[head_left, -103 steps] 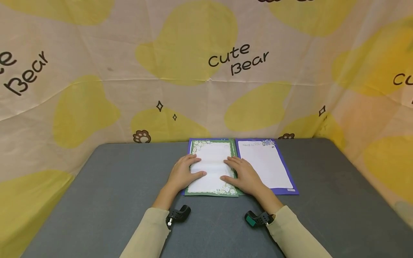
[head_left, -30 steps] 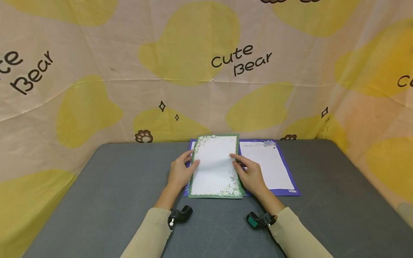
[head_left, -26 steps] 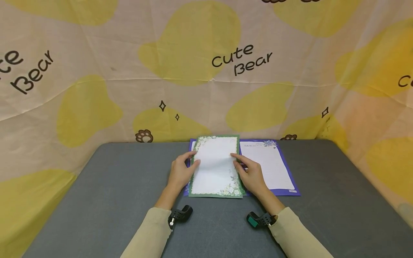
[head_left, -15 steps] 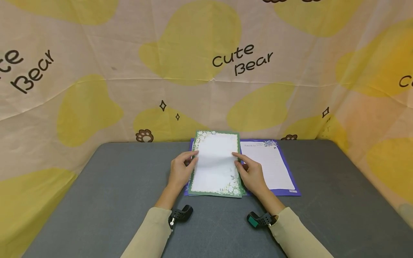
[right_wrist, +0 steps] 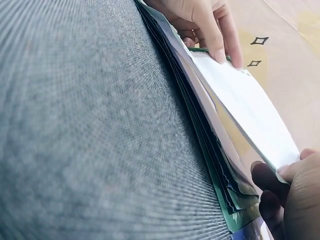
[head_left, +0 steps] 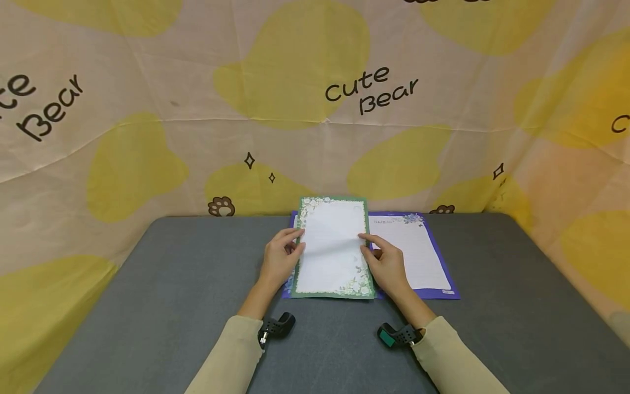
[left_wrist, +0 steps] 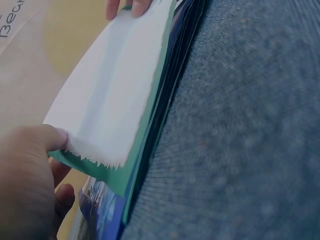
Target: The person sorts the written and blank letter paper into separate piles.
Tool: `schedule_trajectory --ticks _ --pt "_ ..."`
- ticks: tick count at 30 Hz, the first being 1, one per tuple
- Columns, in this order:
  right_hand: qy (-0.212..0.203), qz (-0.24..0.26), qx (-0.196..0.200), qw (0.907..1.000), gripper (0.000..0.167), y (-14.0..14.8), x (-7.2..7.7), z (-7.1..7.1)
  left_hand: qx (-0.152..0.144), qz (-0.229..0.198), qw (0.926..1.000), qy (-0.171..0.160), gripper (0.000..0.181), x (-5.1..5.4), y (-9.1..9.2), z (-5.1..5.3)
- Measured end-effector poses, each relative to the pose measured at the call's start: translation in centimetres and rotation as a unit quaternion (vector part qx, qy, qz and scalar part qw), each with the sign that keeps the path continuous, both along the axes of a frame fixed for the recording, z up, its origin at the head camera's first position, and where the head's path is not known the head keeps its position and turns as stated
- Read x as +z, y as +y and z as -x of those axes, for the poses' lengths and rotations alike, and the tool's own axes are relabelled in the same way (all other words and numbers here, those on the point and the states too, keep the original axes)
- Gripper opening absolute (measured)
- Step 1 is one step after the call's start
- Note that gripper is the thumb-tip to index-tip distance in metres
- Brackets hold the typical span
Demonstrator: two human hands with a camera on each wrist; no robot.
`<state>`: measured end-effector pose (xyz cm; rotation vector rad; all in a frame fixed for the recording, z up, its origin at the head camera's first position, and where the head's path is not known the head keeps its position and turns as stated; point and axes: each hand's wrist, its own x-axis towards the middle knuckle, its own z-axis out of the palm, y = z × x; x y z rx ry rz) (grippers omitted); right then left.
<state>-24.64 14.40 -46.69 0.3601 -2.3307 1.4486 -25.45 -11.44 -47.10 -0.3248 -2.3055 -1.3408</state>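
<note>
In the head view a green-bordered sheet point(head_left: 331, 246) with white flowers at two corners is held tilted, its far part raised. The left hand point(head_left: 279, 260) pinches its left edge between thumb and fingers, and the right hand point(head_left: 386, 266) pinches the right edge. The left wrist view shows the left thumb on top of the sheet point(left_wrist: 107, 95), fingers beneath. A gap shows in the right wrist view between the raised sheet point(right_wrist: 250, 110) and a stack of papers point(right_wrist: 220, 155) below it. Most of that stack is hidden from above.
To the right lies a purple-bordered sheet point(head_left: 410, 254), partly under the green-bordered one's side. All rest near the far edge of the grey table point(head_left: 211, 262). A yellow-patterned cloth point(head_left: 295, 65) hangs behind, and black devices point(head_left: 278, 326) are strapped to both wrists.
From lying flat under both spread hands, the green-bordered sheet has come up at its far end. Both hands have shifted to pinching its side edges, and the sheet has risen further in the last second.
</note>
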Motion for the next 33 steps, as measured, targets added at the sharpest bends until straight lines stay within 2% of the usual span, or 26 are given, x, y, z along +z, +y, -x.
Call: schedule_trajectory --ticks 8,18,27,33 --pt "0.005 -0.004 -0.022 0.9997 0.032 0.10 -0.15 0.06 -0.025 0.000 0.9997 -0.004 0.037 0.23 0.02 -0.21" --pt "0.007 0.004 -0.030 0.9995 0.034 0.05 -0.05 0.13 -0.026 0.011 0.9996 0.011 0.039 0.27 -0.01 -0.15" --pt "0.021 -0.015 -0.049 0.9985 0.032 0.22 -0.45 0.32 -0.037 0.023 0.9989 0.015 0.044 0.18 -0.03 -0.15" --pt "0.055 -0.034 -0.058 0.9962 0.033 0.22 -0.38 0.35 -0.036 0.031 0.9987 0.021 0.046 0.78 0.28 -0.42"
